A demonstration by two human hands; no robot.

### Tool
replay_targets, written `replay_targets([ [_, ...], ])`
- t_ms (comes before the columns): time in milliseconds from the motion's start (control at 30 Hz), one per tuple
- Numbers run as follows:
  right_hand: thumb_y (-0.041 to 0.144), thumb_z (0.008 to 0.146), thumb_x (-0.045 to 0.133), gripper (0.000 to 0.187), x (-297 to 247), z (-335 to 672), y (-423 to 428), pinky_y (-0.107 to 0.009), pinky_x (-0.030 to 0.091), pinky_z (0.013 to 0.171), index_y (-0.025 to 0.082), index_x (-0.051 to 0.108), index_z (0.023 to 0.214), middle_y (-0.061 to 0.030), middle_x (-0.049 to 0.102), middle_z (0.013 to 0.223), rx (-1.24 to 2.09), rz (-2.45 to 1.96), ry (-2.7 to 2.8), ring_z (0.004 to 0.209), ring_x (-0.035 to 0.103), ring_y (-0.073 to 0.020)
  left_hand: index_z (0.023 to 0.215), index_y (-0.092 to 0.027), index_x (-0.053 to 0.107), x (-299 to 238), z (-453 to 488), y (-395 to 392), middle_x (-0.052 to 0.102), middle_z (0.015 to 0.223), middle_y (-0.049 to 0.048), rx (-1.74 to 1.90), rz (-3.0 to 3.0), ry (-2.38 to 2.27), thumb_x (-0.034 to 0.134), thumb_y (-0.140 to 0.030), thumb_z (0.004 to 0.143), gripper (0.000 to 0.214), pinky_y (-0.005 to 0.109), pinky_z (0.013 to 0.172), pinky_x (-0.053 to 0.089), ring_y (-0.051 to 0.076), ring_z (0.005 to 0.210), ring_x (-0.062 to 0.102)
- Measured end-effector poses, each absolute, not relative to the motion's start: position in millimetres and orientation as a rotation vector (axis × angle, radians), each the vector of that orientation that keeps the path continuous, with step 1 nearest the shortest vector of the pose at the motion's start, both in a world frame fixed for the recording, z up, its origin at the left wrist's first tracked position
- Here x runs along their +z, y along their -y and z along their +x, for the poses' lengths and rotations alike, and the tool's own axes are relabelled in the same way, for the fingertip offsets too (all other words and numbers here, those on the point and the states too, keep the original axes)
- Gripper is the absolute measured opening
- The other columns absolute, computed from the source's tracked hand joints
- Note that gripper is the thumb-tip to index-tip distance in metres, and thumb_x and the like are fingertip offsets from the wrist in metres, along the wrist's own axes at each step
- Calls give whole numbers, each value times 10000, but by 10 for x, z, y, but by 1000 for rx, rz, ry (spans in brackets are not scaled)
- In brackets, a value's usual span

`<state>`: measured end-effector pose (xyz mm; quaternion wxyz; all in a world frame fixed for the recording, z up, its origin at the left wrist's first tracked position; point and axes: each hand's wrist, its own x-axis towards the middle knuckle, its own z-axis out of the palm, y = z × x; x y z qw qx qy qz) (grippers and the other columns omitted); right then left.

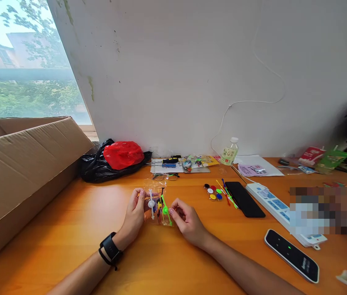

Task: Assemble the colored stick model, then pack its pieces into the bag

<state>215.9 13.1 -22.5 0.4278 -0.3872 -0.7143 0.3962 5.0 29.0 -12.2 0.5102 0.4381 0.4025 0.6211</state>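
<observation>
My left hand [135, 207], a black watch on its wrist, is closed in a pinch at the white plastic spinner arrow [151, 203], which has a round hub and stands nearly upright. My right hand [186, 219] pinches the hub of a bright green spinner arrow [165, 209], tilted slightly. Between the two arrows, more colored pieces show in dark, yellow and blue, partly hidden. Clear plastic lies around and under them, and I cannot tell how the pieces are joined. To the right are several colored discs [212, 196] and loose thin arrows [229, 194].
A black phone [245, 199], a white power strip [272, 200] and a black-and-white device [292, 255] lie at right. Behind are glasses [165, 176], a screwdriver [171, 160], a bottle [229, 151] and a red bag [123, 155]. A cardboard box [28, 164] stands at left.
</observation>
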Motion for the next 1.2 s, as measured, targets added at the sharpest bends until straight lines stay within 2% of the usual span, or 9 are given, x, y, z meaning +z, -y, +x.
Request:
replay_targets([
  [200,550,1064,558,318,-150,2156,-129,-249,372,599,233,557,1035,43,530,772,1155,-921,1700,618,470,-125,973,-234,498,-58,62,-249,694,836,-14,1450,1112,-977,646,-626,979,419,239,555,566,151,660,694],
  [300,560,1035,618,328,-107,2131,-105,-247,394,605,236,570,1064,21,602,862,1113,-894,1697,633,497,-121,979,-239,498,-30,122,-168,682,771,-21,1342,1189,-930,649,-594,981,385,222,504,528,139,576,655],
  [433,575,1011,651,364,-117,2115,-96,-255,422,615,240,562,1124,6,611,914,1148,-868,1608,640,514,-121,976,-244,482,-13,185,-71,650,728,-35,1268,1273,-947,605,-575,1009,355,209,490,498,124,533,606],
  [533,577,999,664,506,-130,2165,-131,-250,439,606,289,446,1353,-6,604,1043,1205,-786,1456,642,521,-111,984,-241,479,-2,170,-66,610,710,-49,1247,1329,-1009,535,-601,1037,368,204,497,470,118,535,562],
  [600,565,976,697,623,-98,2238,-177,-231,420,576,316,372,1445,25,582,971,1229,-749,1414,617,495,-105,965,-232,492,10,126,-101,579,705,-55,1235,1374,-1045,534,-629,1026,404,203,525,459,116,561,538],
  [733,573,890,771,527,46,2423,-286,-200,306,461,237,601,1258,104,438,624,1463,-825,1575,492,369,-95,932,-214,539,39,6,-200,554,713,-54,1152,1453,-1053,598,-678,970,469,208,580,440,119,613,510],
  [867,556,781,859,489,128,2516,-338,-197,288,420,196,736,1088,98,461,563,1537,-922,1684,454,377,-85,943,-209,563,56,-80,-262,586,723,-42,1072,1476,-1016,619,-679,957,474,212,578,411,124,624,510],
  [1000,516,804,862,424,101,2468,-297,-195,288,417,186,785,1060,86,500,562,1559,-906,1751,437,385,-70,942,-209,569,58,-123,-279,563,660,-55,1028,1507,-1002,631,-680,949,475,203,523,355,117,567,488],
  [1200,540,806,853,395,45,2397,-244,-200,335,420,166,740,866,79,512,516,1624,-918,1762,416,446,-81,954,-209,582,72,-162,-259,573,657,-49,974,1524,-1006,627,-640,968,433,190,488,326,111,547,478],
])
